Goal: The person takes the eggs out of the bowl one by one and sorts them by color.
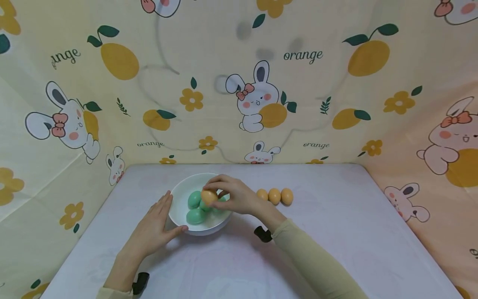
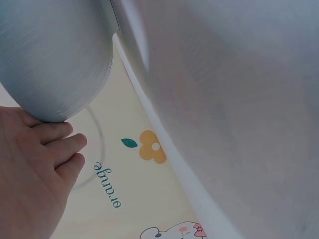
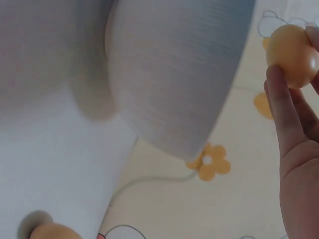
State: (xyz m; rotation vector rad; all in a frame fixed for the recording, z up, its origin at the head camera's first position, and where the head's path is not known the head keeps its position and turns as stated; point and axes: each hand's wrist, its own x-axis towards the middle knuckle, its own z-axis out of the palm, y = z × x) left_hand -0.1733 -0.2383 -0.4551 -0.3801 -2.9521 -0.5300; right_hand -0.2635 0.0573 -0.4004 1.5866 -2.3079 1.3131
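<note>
A white bowl (image 1: 179,216) stands on the table with several green eggs (image 1: 194,200) inside. Over those eggs, my right hand (image 1: 239,195) pinches an orange egg (image 1: 209,197) between thumb and fingertips. The right wrist view shows this orange egg (image 3: 291,56) up beyond the bowl's outer wall (image 3: 169,64). My left hand (image 1: 154,226) steadies the bowl from the left, fingers extended along its side and thumb at the front rim. From the left wrist, fingertips (image 2: 75,142) lie right against the bowl's outer wall (image 2: 55,55). Part of the green eggs is hidden behind the right hand.
Three orange eggs (image 1: 274,196) stand in a row on the table (image 1: 317,241), right of the bowl, the leftmost partly behind my right wrist. Patterned cloth (image 1: 209,50) hangs along the back and both sides. Black wrist devices (image 1: 263,234) sit below each forearm.
</note>
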